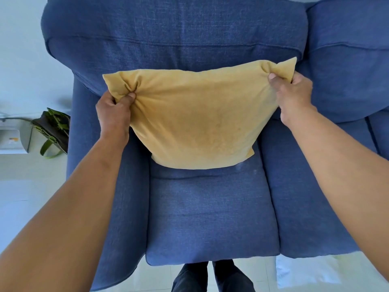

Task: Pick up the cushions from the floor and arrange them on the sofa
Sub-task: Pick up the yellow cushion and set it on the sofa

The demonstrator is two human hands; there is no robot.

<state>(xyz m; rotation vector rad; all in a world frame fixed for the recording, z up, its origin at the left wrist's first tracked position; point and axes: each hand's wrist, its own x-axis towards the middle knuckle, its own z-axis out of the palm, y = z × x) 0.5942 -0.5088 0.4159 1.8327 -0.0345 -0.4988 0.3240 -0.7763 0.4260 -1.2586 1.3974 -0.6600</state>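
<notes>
Both top corners of the cushion [195, 121] pinched, left hand [114, 111], right hand [291, 95]. Best lowered level against the sofa [179, 39] back, then released together.

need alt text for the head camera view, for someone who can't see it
Seen from above, a person's left hand and right hand pinch the top corners of a yellow cushion, holding it against the back of a blue sofa seat. A dark bag with green straps sits on the floor to the left.
</notes>
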